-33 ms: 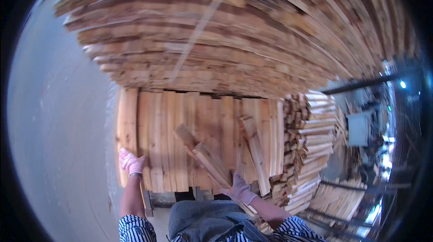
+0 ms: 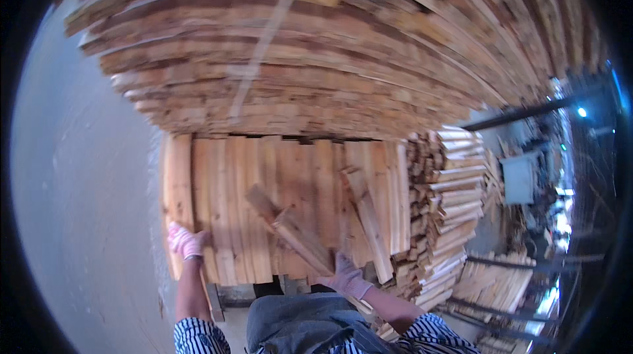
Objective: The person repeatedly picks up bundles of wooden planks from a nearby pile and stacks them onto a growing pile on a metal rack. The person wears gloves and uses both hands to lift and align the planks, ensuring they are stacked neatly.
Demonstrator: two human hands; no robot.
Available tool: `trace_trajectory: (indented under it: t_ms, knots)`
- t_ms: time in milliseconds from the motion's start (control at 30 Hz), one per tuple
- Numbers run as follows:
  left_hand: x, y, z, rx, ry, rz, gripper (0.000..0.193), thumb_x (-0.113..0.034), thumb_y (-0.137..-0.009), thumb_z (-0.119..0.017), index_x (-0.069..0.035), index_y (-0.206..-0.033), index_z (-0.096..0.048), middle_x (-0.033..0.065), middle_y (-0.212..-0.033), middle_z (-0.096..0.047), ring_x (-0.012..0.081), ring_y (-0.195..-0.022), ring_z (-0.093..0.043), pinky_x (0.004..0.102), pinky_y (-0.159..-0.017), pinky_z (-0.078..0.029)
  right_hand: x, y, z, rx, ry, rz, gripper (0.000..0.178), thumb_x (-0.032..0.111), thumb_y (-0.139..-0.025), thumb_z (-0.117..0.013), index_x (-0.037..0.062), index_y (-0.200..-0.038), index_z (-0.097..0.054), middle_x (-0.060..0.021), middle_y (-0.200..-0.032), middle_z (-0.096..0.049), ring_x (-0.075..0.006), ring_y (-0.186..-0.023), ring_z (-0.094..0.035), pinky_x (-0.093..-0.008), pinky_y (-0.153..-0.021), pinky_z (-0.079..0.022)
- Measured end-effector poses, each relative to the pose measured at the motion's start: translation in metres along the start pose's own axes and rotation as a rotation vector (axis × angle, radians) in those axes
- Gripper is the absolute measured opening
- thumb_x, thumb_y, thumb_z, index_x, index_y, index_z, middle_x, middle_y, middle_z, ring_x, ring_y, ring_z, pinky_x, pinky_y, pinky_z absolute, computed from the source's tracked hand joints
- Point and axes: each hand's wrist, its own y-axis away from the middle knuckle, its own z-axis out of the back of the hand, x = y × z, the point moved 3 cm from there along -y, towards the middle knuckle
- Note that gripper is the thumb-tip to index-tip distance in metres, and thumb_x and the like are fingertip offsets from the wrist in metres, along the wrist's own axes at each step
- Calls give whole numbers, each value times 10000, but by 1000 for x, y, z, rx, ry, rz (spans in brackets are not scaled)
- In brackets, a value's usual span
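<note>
My left hand (image 2: pixel 187 240), in a pink-and-white glove, is closed round the near part of the leftmost wooden board (image 2: pixel 177 179), at the edge of a row of boards (image 2: pixel 290 162). Its thumb lies on the board's right side. My right hand (image 2: pixel 346 277), gloved too, is closed on a short wooden board (image 2: pixel 303 243) that slants up to the left above the row. Another wooden piece (image 2: pixel 261 201) shows behind that board's far end. To the right, a loose board (image 2: pixel 369 225) lies slanted on the row, just beyond my right hand. Motion blurs the fingers somewhat.
A tall stack of boards (image 2: pixel 316 57) with a pale strap (image 2: pixel 264 44) rises behind the row. A pale wall or floor surface (image 2: pixel 92 189) borders the left. More stacked wood (image 2: pixel 455 189) stands right, beyond it a light-blue bin (image 2: pixel 519 179) and dark metal bars (image 2: pixel 527 113).
The whole scene has shifted slightly left in view as my head moves. Both hands keep their hold on the boards.
</note>
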Motion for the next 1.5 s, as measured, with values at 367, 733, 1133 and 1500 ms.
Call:
trace_trajectory:
  t_ms: [367, 733, 1133, 1500]
  knots:
    - [40, 93, 53, 406, 910, -159, 626, 8, -721, -716, 1, -1298, -474, 71, -961, -630, 184, -790, -611, 307, -670, -529, 5, 16, 25, -2, -201, 129, 1006, 550, -662, -797, 71, -1444, -381, -254, -1370, -498, -399, -1283, -484, -453, -1081, -401]
    - [-71, 285, 189, 462, 1056, -672, 760, -200, -655, -883, -38, -1304, -524, 110, -1215, -628, 220, -1111, -601, 373, -950, -518, 103, 46, 145, -217, -615, 1015, 959, 430, -640, -874, 84, -1394, -393, -205, -1201, -570, -380, -1166, -564, -449, -997, -447]
    - [-169, 294, 159, 844, 1096, -1091, 1024, -444, -555, -959, -44, -1357, -464, 95, -1337, -512, 235, -1230, -505, 389, -1100, -398, 27, -88, 41, 21, -772, 924, 865, 299, -683, -867, 77, -1365, -383, -195, -1148, -599, -377, -1089, -609, -430, -915, -500]
    - [-180, 257, 111, 694, 863, -808, 666, -162, -708, -888, 9, -1263, -561, 108, -1107, -688, 224, -1012, -661, 358, -876, -564, 16, -28, 145, -300, -768, 756, 896, 470, -715, -808, 15, -1379, -416, -262, -1231, -577, -391, -1229, -535, -438, -1035, -422]
